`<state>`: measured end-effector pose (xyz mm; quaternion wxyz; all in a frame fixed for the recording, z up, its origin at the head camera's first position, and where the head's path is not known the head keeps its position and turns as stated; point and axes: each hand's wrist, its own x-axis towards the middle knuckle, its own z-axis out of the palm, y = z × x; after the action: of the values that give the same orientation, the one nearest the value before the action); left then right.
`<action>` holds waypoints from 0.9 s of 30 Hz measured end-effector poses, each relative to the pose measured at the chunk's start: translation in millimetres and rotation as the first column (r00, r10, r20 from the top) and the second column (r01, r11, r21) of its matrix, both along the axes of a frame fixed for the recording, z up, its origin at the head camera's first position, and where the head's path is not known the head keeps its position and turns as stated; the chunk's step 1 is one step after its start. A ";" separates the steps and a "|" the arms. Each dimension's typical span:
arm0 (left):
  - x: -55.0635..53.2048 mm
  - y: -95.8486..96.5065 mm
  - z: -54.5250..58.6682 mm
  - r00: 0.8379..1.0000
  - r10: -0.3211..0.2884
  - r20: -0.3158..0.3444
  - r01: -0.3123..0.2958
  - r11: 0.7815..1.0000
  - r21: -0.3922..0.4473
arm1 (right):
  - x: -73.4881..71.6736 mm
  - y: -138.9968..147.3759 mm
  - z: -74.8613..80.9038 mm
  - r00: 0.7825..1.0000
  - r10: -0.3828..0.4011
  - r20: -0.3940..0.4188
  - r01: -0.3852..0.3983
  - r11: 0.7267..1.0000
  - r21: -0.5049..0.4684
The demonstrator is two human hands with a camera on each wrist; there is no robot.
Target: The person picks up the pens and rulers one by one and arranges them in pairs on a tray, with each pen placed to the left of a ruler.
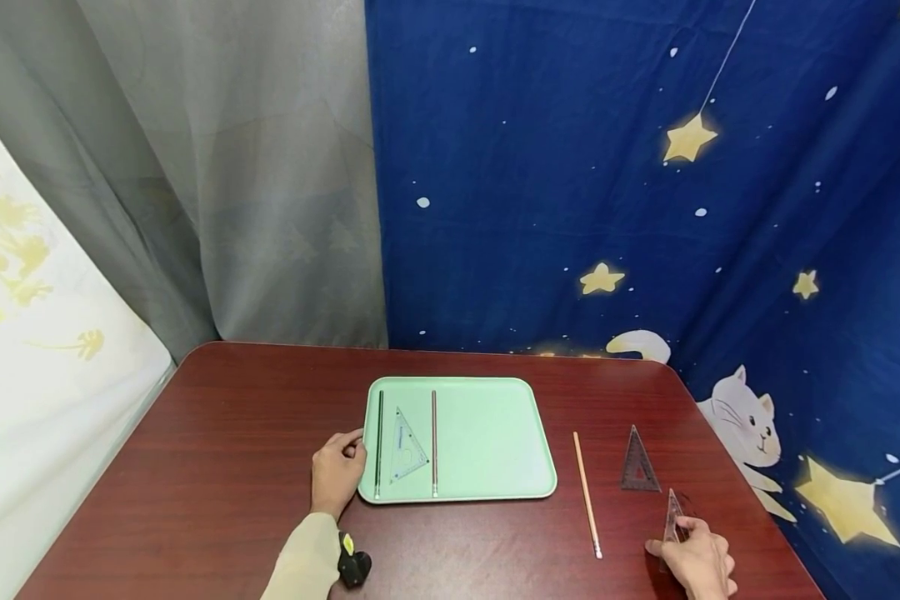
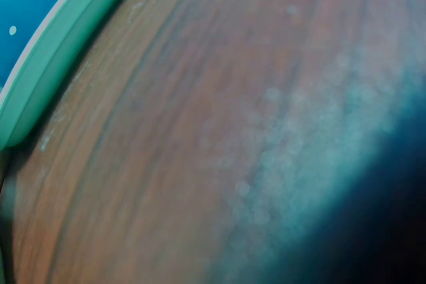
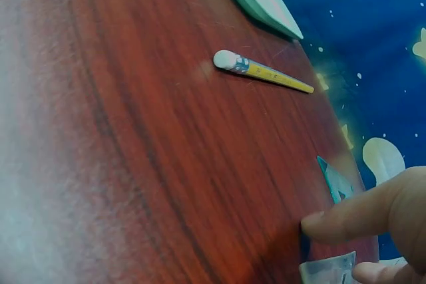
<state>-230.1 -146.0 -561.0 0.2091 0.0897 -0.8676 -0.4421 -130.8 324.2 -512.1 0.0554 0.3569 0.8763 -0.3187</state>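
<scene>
My left hand [image 1: 337,473] grips the left rim of the light green tray [image 1: 487,442]. On the tray lie a dark pencil [image 1: 378,442], a clear set square [image 1: 398,446] and a reddish-brown pencil [image 1: 434,442]. At the table's right side, my right hand [image 1: 696,558] holds another clear set square [image 1: 672,518] between thumb and finger; the fingers partly cover it. Just beyond that hand a third set square [image 1: 633,471] lies flat. A yellow pencil [image 3: 269,75] with a white eraser lies between the tray and my right hand.
The reddish-brown wooden table [image 1: 232,467] carries everything. Grey [image 1: 292,167] and starry blue [image 1: 525,167] curtains hang behind its far edge. White patterned cloth [image 1: 45,350] hangs at the left. A black wrist device [image 1: 354,568] sits by my left sleeve.
</scene>
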 end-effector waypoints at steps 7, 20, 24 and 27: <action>-0.4 0.9 1.0 1.000 -0.008 0.003 0.008 1.000 0.004 | -1.6 2.5 3.1 0.998 -0.029 0.059 0.029 0.999 -0.012; -0.5 -0.9 2.0 0.999 -0.011 0.030 0.011 1.000 0.015 | -0.1 5.5 4.4 0.990 0.137 -0.037 -0.138 0.990 -0.040; -0.3 -0.9 1.8 1.000 -0.010 0.028 0.010 1.000 0.014 | 0.9 5.2 4.2 0.988 0.132 -0.075 -0.136 0.989 -0.064; 0.4 -0.7 1.6 1.000 -0.009 0.024 0.008 1.000 0.017 | 2.4 3.9 3.6 0.986 0.105 -0.130 -0.119 0.987 -0.105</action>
<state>-229.7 -146.8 -559.4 0.1959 0.0932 -0.8668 -0.4490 -128.4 328.1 -508.5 0.0385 0.2830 0.8774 -0.3854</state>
